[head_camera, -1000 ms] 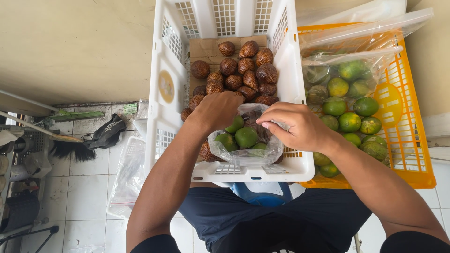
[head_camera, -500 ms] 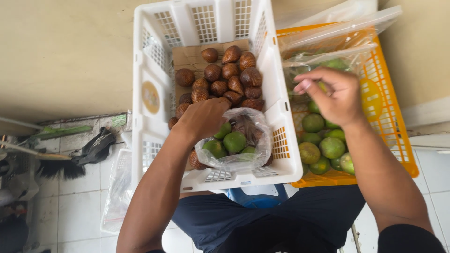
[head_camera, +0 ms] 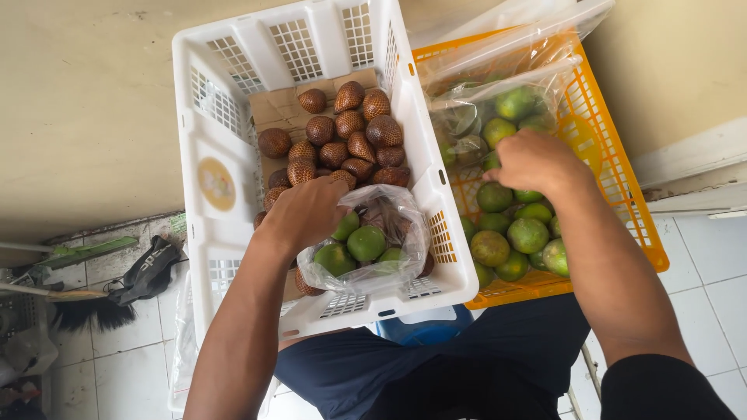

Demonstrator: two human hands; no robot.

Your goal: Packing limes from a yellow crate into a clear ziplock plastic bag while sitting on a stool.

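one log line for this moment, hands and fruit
left hand: holds clear bag open in white crate | right hand: on green citrus in orange crate | snake fruit: untouched

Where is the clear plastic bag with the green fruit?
The plastic bag sits in the near end of the white crate, just below the brown scaly fruit, with the left hand holding its rim.

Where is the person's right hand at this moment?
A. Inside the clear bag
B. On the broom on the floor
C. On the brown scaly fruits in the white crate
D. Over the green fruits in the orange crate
D: the right hand reaches among the green fruits in the orange crate.
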